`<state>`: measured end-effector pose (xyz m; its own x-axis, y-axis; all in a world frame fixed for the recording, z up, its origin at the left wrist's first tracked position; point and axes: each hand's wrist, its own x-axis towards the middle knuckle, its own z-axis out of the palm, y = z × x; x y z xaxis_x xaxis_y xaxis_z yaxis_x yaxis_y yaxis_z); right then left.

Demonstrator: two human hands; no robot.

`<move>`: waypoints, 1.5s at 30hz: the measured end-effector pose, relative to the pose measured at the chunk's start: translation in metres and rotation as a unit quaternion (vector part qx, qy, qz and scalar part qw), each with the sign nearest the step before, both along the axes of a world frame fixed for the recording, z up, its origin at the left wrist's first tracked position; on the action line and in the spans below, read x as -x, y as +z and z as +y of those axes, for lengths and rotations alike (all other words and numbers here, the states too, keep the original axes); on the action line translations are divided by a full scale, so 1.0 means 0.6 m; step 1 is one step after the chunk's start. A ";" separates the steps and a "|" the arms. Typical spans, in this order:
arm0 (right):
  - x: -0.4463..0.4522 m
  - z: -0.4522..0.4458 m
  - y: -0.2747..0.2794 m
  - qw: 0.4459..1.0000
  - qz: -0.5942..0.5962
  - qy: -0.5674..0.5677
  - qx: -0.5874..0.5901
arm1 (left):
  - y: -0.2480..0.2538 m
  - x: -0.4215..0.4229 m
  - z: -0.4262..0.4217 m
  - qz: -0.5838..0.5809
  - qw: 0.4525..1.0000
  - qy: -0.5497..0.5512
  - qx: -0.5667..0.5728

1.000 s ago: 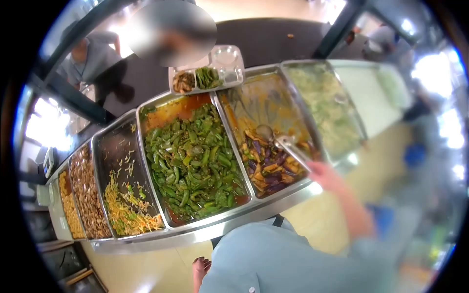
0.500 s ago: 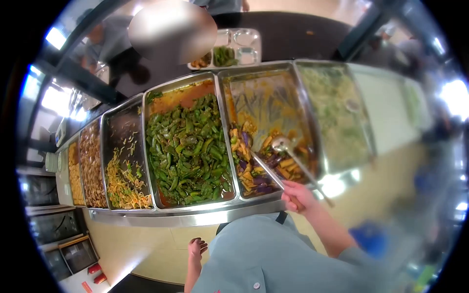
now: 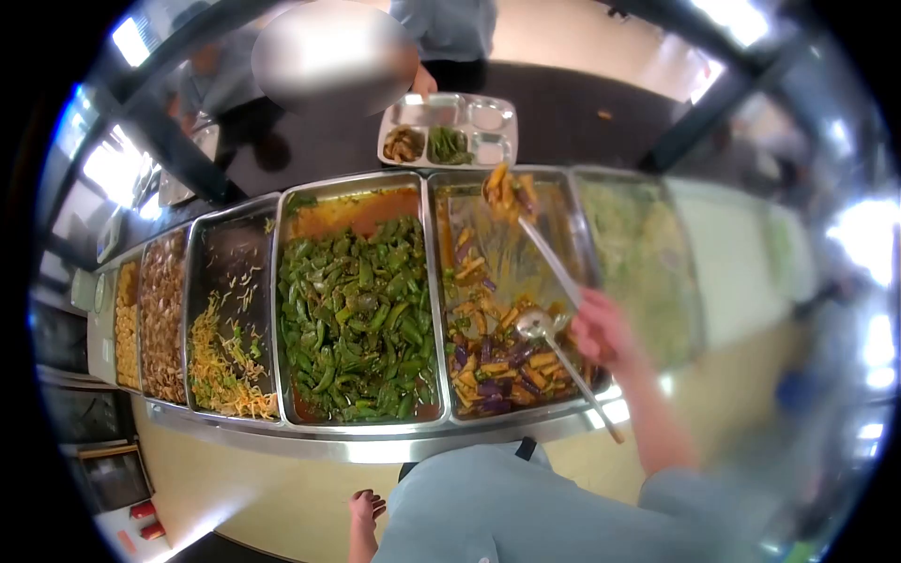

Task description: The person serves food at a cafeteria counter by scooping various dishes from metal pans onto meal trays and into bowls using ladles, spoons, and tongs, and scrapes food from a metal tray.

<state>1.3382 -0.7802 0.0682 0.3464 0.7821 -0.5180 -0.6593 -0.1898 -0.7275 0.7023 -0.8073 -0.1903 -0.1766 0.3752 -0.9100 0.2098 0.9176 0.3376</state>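
My right hand [image 3: 605, 328] grips a long-handled serving spoon [image 3: 554, 260] over the far part of an eggplant pan [image 3: 574, 220]. The raised spoon is heaped with eggplant and yellow strips [image 3: 510, 194]. A second ladle [image 3: 563, 361] rests in the pan, its handle over the front rim. More eggplant [image 3: 497, 375] lies at the near end. Just beyond the pan is a metal compartment tray [image 3: 489, 116] holding green vegetables [image 3: 449, 145] and a brownish dish [image 3: 404, 144]. My left hand [image 3: 366, 507] hangs low by my side, fingers loosely bent and apart, holding nothing.
Left of the eggplant stand pans of green peppers [image 3: 361, 319], shredded vegetables [image 3: 225, 361] and a brown dish [image 3: 163, 319]. A blurred pale green dish [image 3: 638, 253] lies to the right. Across the dark counter [image 3: 563, 117], a person's hand [image 3: 424, 83] is at the tray.
My right hand has lifted the spoon up and away from me, out of the eggplant, with food on it. The other person's hand now shows at the tray. My view has shifted slightly.
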 end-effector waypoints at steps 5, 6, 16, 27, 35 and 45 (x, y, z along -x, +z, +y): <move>-0.076 0.147 -0.003 0.996 -0.093 0.009 0.005 | -0.002 0.008 -0.034 0.001 1.000 0.026 0.012; -0.084 0.177 -0.012 0.991 -0.130 0.012 0.017 | -0.008 0.008 -0.036 -0.003 1.000 0.024 0.012; -0.120 0.268 -0.198 0.721 -0.687 0.009 0.092 | -0.072 0.054 -0.040 0.003 1.000 -0.016 -0.019; -0.035 0.061 -0.197 0.798 -0.583 0.084 0.129 | -0.007 -0.012 -0.015 0.011 0.999 0.024 0.040; 0.042 -0.014 -0.061 0.847 -0.369 0.314 0.221 | 0.014 -0.010 0.018 0.010 1.000 0.026 0.007; 0.147 -0.163 -0.045 0.926 -0.167 0.260 0.216 | 0.033 -0.019 -0.012 0.031 0.999 -0.015 0.036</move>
<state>1.2499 -0.8778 0.0411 0.1785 0.6339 -0.7526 -0.1481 -0.7388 -0.6574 0.7135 -0.8145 -0.1705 -0.2226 0.3145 -0.9228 0.2563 0.9321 0.2558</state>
